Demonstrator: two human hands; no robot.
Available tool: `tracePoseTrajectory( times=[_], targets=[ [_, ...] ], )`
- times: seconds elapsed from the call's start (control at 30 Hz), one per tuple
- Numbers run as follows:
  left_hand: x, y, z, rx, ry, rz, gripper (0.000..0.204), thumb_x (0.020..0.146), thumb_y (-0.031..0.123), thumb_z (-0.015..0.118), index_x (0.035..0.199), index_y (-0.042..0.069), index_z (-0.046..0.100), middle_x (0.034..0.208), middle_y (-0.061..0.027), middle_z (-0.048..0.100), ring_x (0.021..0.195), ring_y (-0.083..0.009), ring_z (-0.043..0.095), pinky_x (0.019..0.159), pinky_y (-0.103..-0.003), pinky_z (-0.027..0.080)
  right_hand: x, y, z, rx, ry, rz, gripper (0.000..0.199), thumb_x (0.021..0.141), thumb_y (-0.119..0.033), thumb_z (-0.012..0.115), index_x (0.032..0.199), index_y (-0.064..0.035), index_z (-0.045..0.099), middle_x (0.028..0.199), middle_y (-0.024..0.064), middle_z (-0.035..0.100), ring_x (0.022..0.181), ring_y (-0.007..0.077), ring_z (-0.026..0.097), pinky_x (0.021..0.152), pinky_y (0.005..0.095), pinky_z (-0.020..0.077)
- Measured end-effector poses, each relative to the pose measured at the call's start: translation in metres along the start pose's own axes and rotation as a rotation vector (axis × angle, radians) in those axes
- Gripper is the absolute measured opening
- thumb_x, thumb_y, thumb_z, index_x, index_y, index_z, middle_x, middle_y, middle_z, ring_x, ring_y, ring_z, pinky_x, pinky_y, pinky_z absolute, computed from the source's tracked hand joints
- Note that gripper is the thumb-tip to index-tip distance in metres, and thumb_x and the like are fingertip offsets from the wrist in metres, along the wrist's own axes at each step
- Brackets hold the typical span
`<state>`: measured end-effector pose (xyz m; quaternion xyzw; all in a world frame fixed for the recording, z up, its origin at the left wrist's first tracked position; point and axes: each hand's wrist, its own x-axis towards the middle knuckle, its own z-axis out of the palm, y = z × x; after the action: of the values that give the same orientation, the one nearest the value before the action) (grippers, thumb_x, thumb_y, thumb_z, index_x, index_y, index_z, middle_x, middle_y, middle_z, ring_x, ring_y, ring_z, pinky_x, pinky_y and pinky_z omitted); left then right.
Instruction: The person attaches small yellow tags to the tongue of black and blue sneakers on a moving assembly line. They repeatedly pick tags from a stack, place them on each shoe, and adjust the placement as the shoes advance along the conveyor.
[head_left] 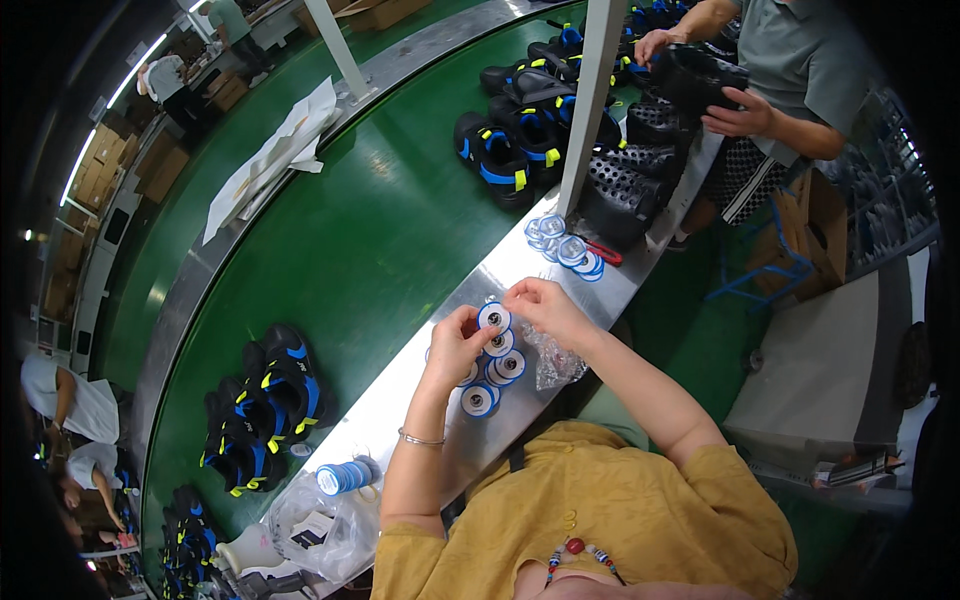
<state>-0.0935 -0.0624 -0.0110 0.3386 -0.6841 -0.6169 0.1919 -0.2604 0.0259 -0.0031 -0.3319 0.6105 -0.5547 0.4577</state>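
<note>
Round blue-rimmed tag [494,318] up between your hands. Green table [380,230] curves beyond; metal ledge [390,408] runs underneath. Left hand [455,347] pinches tag, thumb against fingers. Right hand [550,311] narrow, fingertips at tag's top edge; can't tell what they grip. Clear plastic bag [553,362] beside right wrist, loose tags [478,402] beside left hand. Probably best: steady tag with left, work edge lightly with right fingertips, avoid snagging plastic.
</note>
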Motion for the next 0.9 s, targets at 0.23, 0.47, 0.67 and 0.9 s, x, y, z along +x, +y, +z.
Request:
tracePoseTrajectory(
  times=[0.23, 0.47, 0.67, 0.9],
  targets=[
    [0.003, 0.001, 0.012, 0.249, -0.039, 0.122, 0.021, 0.080, 0.007, 0.073, 0.095, -0.003, 0.063, 0.075, -0.0069, 0.065, 0.066, -0.0145, 0.060, 0.060, -0.028, 0.048, 0.005, -0.006, -0.026, -0.062, 0.020, 0.092, 0.015, 0.084, -0.014, 0.071, 0.087, 0.0000, 0.067, 0.076, 0.0002, 0.063, 0.068, 0.0066, 0.053, 0.060, 0.0233, 0.0415],
    [0.009, -0.005, 0.016, 0.071, 0.166, 0.300, 0.023, 0.089, 0.012, 0.067, 0.105, -0.004, 0.064, 0.094, -0.0108, 0.066, 0.076, -0.0149, 0.059, 0.068, -0.028, 0.049, -0.007, -0.020, -0.027, 0.033, -0.086, 0.047, 0.012, 0.088, -0.015, 0.069, 0.088, -0.0045, 0.064, 0.070, -0.0055, 0.057, 0.056, 0.0002, 0.042, 0.047, 0.0187, 0.0267],
    [0.003, 0.010, 0.026, -0.265, 0.163, 0.144, 0.015, 0.091, 0.011, 0.064, 0.100, -0.001, 0.067, 0.081, -0.0005, 0.065, 0.066, -0.0048, 0.054, 0.057, -0.020, 0.044, -0.009, -0.015, -0.010, -0.239, 0.039, -0.154, 0.013, 0.092, -0.014, 0.063, 0.095, -0.0014, 0.059, 0.070, -0.0015, 0.057, 0.059, 0.0059, 0.049, 0.051, 0.0233, 0.0372],
    [0.001, 0.013, 0.030, -0.182, 0.269, 0.187, 0.012, 0.090, 0.009, 0.066, 0.093, -0.003, 0.066, 0.079, -0.0016, 0.063, 0.064, -0.0058, 0.054, 0.055, -0.021, 0.043, -0.018, -0.021, 0.010, -0.564, 0.190, -0.524, 0.010, 0.091, -0.012, 0.055, 0.089, -0.0020, 0.052, 0.080, 0.0192, 0.063, 0.074, 0.0399, 0.062, 0.064, 0.0460, 0.0485]
  ],
)
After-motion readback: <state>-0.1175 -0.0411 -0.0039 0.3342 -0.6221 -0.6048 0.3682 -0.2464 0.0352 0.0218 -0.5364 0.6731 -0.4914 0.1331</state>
